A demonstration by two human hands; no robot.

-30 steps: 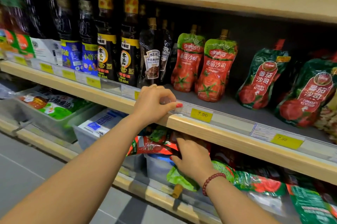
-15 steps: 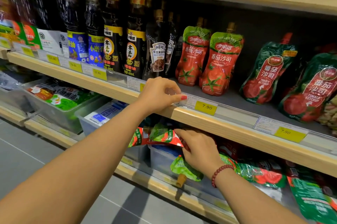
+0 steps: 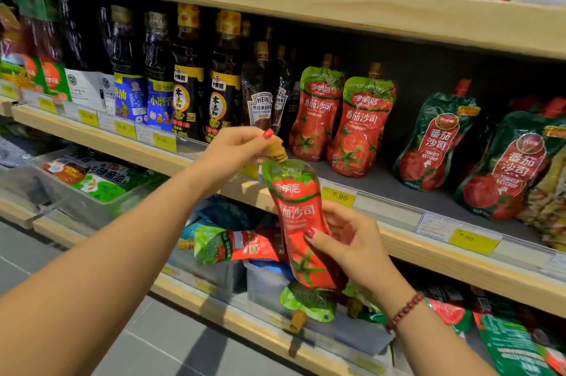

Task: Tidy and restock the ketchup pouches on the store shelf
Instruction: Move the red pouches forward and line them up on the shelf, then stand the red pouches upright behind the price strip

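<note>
I hold a red and green ketchup pouch (image 3: 298, 222) upright in front of the middle shelf's edge (image 3: 428, 250). My left hand (image 3: 235, 152) pinches its tan cap at the top. My right hand (image 3: 352, 240) grips the pouch body from the right side. Two matching red pouches (image 3: 340, 118) stand side by side on the middle shelf, behind the held one. Dark green ketchup pouches (image 3: 435, 142) lean to their right. More red and green pouches (image 3: 235, 245) lie in a bin on the lower shelf.
Dark sauce bottles (image 3: 190, 81) fill the middle shelf's left part. Yellow price tags (image 3: 338, 196) run along the shelf edge. Clear bins (image 3: 88, 188) with packets sit on the lower shelf at left. Green pouches (image 3: 517, 345) lie at lower right. Grey floor (image 3: 171, 342) lies below.
My right hand has lifted a ketchup pouch out of the lower bin up to the middle shelf's edge. My left hand left the shelf edge and took the pouch's cap.
</note>
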